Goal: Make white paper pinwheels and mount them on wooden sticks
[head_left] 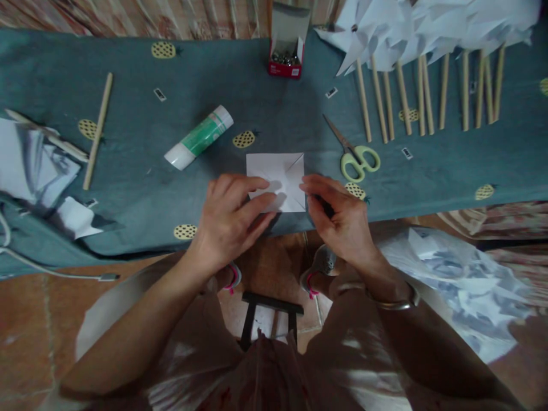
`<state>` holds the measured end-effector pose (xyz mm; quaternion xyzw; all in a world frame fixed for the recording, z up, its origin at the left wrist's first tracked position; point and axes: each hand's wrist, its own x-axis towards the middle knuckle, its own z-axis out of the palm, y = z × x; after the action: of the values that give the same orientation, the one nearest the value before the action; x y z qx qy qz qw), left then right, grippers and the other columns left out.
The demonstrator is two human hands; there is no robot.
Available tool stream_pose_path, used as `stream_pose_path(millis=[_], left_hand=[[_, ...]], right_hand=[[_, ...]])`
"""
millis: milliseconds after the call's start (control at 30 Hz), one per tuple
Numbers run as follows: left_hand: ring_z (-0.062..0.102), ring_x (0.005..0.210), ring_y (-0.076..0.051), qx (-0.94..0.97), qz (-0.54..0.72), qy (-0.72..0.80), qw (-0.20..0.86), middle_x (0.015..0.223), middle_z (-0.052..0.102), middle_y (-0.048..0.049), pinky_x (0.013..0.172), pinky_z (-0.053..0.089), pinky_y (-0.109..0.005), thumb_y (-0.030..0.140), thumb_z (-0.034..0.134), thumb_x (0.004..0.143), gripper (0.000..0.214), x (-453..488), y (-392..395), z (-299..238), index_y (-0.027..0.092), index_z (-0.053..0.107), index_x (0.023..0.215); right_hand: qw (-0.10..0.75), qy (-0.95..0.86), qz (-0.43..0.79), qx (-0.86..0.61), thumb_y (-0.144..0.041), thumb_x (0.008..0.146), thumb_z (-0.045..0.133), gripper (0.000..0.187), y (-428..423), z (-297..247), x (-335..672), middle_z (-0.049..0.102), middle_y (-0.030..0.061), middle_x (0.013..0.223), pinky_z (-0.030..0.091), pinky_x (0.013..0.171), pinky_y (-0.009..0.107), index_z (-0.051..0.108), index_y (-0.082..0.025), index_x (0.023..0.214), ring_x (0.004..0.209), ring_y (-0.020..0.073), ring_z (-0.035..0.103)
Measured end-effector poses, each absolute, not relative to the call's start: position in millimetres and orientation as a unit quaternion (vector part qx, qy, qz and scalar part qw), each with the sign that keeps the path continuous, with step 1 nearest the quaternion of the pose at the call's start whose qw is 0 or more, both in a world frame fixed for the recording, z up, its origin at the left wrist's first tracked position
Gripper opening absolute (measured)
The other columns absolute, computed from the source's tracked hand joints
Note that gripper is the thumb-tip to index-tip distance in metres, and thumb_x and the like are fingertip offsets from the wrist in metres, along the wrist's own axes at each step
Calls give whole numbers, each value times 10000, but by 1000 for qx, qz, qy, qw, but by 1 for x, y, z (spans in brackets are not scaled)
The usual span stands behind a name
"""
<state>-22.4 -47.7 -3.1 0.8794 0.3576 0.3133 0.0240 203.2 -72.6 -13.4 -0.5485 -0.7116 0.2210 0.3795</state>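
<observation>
A small white paper square point(276, 171) with diagonal creases lies on the teal cloth point(265, 103) near its front edge. My left hand point(231, 220) rests on the square's lower left part, fingers stretched and pressing the paper. My right hand point(340, 220) touches the square's right edge with its fingertips, fingers curled together. Neither hand lifts the paper off the cloth.
A green-and-white glue stick point(199, 138) lies left of the square, green scissors point(355, 154) to the right. A red box of pins point(286, 54) stands behind. Finished paper pinwheels on wooden sticks point(422, 68) lie at the back right. A loose stick point(98, 130) and paper scraps point(462, 285) lie around.
</observation>
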Motion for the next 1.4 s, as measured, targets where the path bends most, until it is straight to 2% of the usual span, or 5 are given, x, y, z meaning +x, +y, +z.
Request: stream_pose_path(millis=[333,600,800,1100,1400], left_hand=[[630,969,-218,903,263,338,14,948,737,12,911,397,-434,247,568,971,57,-7,-45,-16,251,625,974],[644,779,-163,895,286,342,-10,852,731,15,891,458,-383,189,557,962,84,-6,-48,-13,214,618,910],[661,778,-164,906,297,302,9,888,753,-25,895,473,-383,135,637,905,50,-8,-55,-7,158,626,947],[651,834,-172,909,287,298,48,949,757,-40,912,469,-393,136,604,917,62,-10,-61,-4,156,639,965],[674,878,-199,903,282,317,64,948,754,-63,877,477,-395,116,555,935,222,-7,-66,-6,154,632,1139]], right_hand=[[372,-722,220,-540,-101,867,523,285,-72,-14,203,736,109,1165,546,983,464,720,-200,1048,1087,246,691],[375,-692,308,-534,-76,796,601,343,-72,-11,210,691,64,1278,523,1016,485,731,-258,1057,1165,242,649],[394,-675,351,-516,-194,806,745,214,-70,-11,213,677,6,1302,476,1087,499,765,-324,975,1238,245,607],[387,-689,355,-500,-244,820,749,109,-66,-11,211,587,-46,1428,356,1189,520,769,-345,855,1388,265,485],[356,-714,278,-534,-198,850,676,99,-64,-16,198,600,33,1401,355,1177,571,729,-274,815,1422,301,442]])
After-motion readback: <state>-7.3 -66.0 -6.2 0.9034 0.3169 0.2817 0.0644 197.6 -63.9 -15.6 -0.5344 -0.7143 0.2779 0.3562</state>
